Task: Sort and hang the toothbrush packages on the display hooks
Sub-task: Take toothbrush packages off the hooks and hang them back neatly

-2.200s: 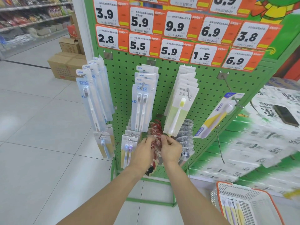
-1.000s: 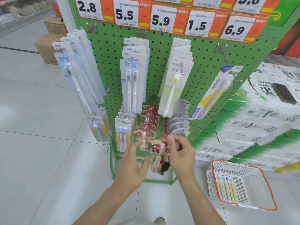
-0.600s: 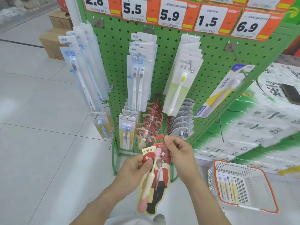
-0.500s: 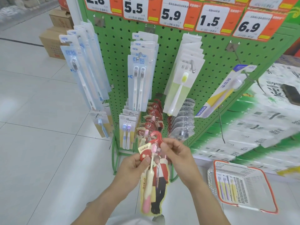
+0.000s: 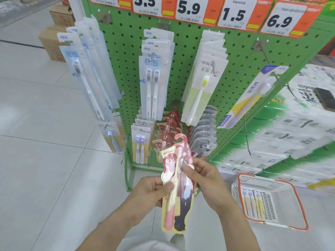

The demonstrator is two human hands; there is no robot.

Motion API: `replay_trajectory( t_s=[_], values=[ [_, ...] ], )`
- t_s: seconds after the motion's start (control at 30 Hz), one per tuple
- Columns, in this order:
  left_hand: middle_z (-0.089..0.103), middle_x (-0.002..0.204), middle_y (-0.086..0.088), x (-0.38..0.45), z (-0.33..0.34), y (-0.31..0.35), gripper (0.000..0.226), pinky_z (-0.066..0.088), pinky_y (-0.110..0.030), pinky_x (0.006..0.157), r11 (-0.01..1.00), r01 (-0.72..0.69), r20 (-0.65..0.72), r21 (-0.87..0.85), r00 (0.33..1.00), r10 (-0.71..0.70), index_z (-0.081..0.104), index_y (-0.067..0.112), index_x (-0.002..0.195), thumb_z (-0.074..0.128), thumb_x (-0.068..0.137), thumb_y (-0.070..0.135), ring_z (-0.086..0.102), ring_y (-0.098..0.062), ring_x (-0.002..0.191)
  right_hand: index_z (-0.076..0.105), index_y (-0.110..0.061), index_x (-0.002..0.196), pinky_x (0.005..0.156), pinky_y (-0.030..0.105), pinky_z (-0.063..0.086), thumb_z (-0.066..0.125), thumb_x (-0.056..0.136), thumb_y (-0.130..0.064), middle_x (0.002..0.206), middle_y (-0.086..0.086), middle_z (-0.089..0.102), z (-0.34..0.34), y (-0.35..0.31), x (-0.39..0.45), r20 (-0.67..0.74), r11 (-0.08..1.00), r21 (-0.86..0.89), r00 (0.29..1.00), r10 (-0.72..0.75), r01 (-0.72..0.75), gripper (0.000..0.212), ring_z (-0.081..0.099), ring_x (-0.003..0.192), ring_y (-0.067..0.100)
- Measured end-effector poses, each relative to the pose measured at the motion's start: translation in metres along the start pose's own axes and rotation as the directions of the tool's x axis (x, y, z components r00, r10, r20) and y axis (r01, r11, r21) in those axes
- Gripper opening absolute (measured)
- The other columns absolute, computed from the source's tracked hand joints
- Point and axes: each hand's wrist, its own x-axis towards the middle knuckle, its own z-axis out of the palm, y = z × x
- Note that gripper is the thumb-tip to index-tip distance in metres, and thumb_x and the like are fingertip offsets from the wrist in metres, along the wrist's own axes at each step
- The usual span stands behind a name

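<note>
**Pink pack held in both hands below the rack**

A person stands at a green pegboard (image 5: 235,69), both arms stretched out low in front of it. The left hand (image 5: 154,192) grips a pink toothbrush pack (image 5: 178,196) from the left side, thumb pressed on its front near the brush handle, fingers curled behind. The right hand (image 5: 204,178) pinches the pack's upper part, thumb and fingertips closed on it just under the pink hanger loop. The pack stands nearly upright, loop at the top, in the air just in front of the board's bottom row and off every hook. It may be more than one pack stacked; I cannot tell.

Behind the loop, a row of matching red packs (image 5: 168,127) hangs on a low hook. To their left hang twin-brush packs (image 5: 140,140), to their right a row of grey packs (image 5: 204,129). Higher up hang clear blue packs (image 5: 87,75), two-brush packs (image 5: 154,84), green-brush packs (image 5: 203,91), and one yellow pack (image 5: 252,96) on a long hook at the right. Orange price tags (image 5: 233,13) line the top.

On the floor at the right sits a basket (image 5: 293,214) with a red rim, a few packs lying in it. Cardboard boxes (image 5: 54,38) stand far left.
</note>
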Motion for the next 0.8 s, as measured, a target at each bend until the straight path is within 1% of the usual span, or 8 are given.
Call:
replay_trajectory(
  t_s=[0.07,0.13,0.27,0.37,0.47,0.6,0.73,0.8],
  values=[
    [0.075,0.103,-0.024,0.0,-0.001,0.001,0.031,0.057,-0.05,0.086,1.0,-0.008,-0.015,-0.008,1.0,0.007,0.074,0.0,0.107,0.063,0.093,0.026,0.073,-0.034,0.089,0.072,-0.003,0.112,0.086,0.043,0.049,0.077,0.085,-0.012,0.111,0.025,0.072,-0.003,0.002,-0.001,0.038,1.0,-0.023,0.999,-0.01,0.011,0.029,0.065,0.095,0.03],
    [0.075,0.104,-0.023,-0.001,-0.002,0.001,0.032,0.059,-0.047,0.086,1.0,0.003,-0.016,-0.005,1.0,-0.004,0.072,-0.002,0.109,0.061,0.096,0.026,0.072,-0.034,0.09,0.073,-0.004,0.111,0.085,0.05,0.047,0.077,0.081,-0.012,0.11,0.025,0.073,-0.002,0.003,-0.001,-0.008,1.0,-0.021,1.0,-0.022,0.022,0.031,0.064,0.095,0.032],
    [0.073,0.102,-0.028,-0.004,-0.006,0.001,0.035,0.06,-0.038,0.079,1.0,0.019,0.028,0.022,0.999,-0.02,0.073,-0.004,0.105,0.059,0.097,0.028,0.07,-0.032,0.083,0.074,-0.007,0.111,0.084,0.045,0.048,0.076,0.079,-0.011,0.107,0.023,0.074,0.002,0.003,0.0,-0.104,0.999,0.042,0.994,-0.018,0.022,0.032,0.065,0.092,0.031],
    [0.076,0.095,-0.023,-0.006,-0.006,-0.001,0.033,0.059,-0.033,0.072,1.0,0.013,-0.041,-0.008,0.999,-0.013,0.077,0.0,0.096,0.062,0.091,0.03,0.07,-0.026,0.075,0.071,-0.007,0.116,0.082,0.043,0.052,0.08,0.08,-0.01,0.11,0.021,0.074,0.0,0.0,-0.002,-0.059,1.0,0.025,0.998,-0.003,0.004,0.037,0.067,0.091,0.032],
    [0.075,0.097,-0.025,-0.008,-0.006,-0.003,0.036,0.059,-0.033,0.072,0.999,-0.006,-0.082,-0.05,0.997,0.002,0.078,0.002,0.098,0.063,0.088,0.033,0.071,-0.03,0.078,0.066,-0.006,0.121,0.067,0.036,0.058,0.082,0.078,-0.003,0.104,0.022,0.076,-0.005,-0.005,-0.007,0.081,0.993,-0.089,0.994,0.08,-0.073,0.046,0.073,0.08,0.029],
    [0.075,0.102,-0.025,-0.009,-0.006,-0.002,0.041,0.059,-0.036,0.074,0.993,0.016,-0.089,-0.114,0.996,-0.027,0.076,0.0,0.105,0.063,0.088,0.035,0.073,-0.033,0.083,0.07,-0.005,0.111,0.048,0.028,0.047,0.085,0.075,-0.005,0.09,0.021,0.076,-0.005,-0.006,-0.009,0.031,0.985,-0.166,0.998,0.062,-0.056,0.039,0.064,0.059,0.021],
    [0.074,0.103,-0.027,-0.011,-0.008,0.0,0.042,0.059,-0.046,0.088,0.998,0.033,-0.023,-0.055,0.999,-0.034,0.074,-0.002,0.107,0.061,0.092,0.035,0.072,-0.043,0.095,0.073,-0.01,0.108,0.052,0.029,0.043,0.088,0.071,-0.012,0.089,0.021,0.076,-0.004,-0.003,-0.006,-0.095,0.995,-0.101,0.995,-0.024,0.014,0.04,0.064,0.063,0.024],
    [0.074,0.103,-0.027,-0.011,-0.007,-0.001,0.041,0.06,-0.045,0.086,0.996,0.024,-0.043,-0.085,0.999,-0.028,0.075,-0.001,0.105,0.063,0.088,0.034,0.073,-0.04,0.093,0.071,-0.011,0.112,0.055,0.03,0.048,0.087,0.072,-0.012,0.093,0.022,0.076,-0.005,-0.004,-0.009,-0.066,0.996,-0.087,0.998,-0.017,0.012,0.044,0.068,0.07,0.027]
  ],
)
